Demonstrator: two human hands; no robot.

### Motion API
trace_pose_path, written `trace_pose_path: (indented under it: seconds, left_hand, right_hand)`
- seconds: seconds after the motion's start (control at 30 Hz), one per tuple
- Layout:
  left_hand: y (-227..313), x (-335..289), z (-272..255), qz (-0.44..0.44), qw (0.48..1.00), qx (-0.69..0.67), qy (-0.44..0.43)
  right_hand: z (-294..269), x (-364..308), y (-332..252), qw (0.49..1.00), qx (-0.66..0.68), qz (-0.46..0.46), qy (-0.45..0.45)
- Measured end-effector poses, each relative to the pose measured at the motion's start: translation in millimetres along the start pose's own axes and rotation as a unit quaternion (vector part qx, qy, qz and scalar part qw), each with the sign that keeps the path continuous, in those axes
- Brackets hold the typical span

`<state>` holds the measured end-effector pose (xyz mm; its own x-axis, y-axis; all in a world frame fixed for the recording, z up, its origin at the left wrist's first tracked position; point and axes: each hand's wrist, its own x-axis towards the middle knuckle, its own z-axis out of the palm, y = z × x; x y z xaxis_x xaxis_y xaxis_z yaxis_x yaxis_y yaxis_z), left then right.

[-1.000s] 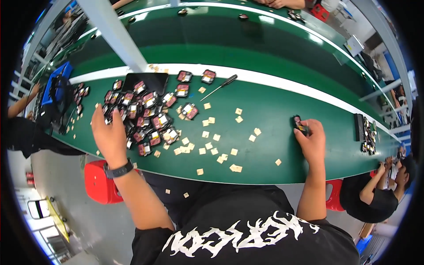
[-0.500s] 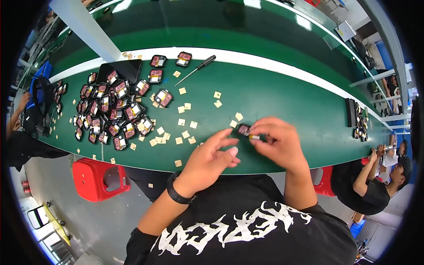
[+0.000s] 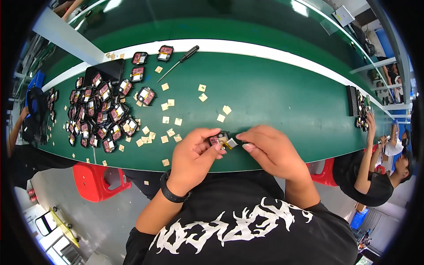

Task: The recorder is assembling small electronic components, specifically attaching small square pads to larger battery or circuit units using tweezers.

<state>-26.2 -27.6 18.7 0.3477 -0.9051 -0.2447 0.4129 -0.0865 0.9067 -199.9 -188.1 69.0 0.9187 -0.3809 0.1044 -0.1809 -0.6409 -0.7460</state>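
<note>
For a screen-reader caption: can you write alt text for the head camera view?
Seen from above, a person's left hand and right hand together hold a small black gadget over the near edge of a long green table. A heap of similar gadgets and scattered tan squares lie to the left, a screwdriver beyond.

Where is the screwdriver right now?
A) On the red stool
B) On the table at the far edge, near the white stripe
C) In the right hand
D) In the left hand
B: the screwdriver lies untouched on the table by the far white stripe, while the left hand and right hand both hold a small module at the near edge.
</note>
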Motion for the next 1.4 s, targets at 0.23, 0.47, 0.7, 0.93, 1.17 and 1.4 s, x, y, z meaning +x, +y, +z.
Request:
trace_pose_path:
  seconds: [0.23,0.47,0.7,0.93,1.17,1.4]
  left_hand:
    - [-5,0,3,0.007,1.000,0.007,0.026]
    - [0,3,4,-0.004,0.999,0.043,0.016]
    - [-5,4,3,0.029,0.998,0.044,0.027]
    - [-8,3,-2,0.054,0.991,0.121,-0.011]
    - [-10,1,-3,0.103,0.974,0.199,-0.024]
    - [-12,-3,-10,0.106,0.976,0.188,-0.039]
  right_hand:
    - [21,-8,10,0.981,0.116,0.122,0.094]
    - [39,-24,38,0.900,0.328,0.010,0.285]
    - [28,-8,-3,0.982,0.030,0.151,0.111]
    - [35,-6,-11,0.983,-0.099,0.139,0.074]
    - [42,-6,-14,0.981,-0.127,0.129,0.072]
    - [40,-7,-17,0.984,-0.081,0.154,0.042]
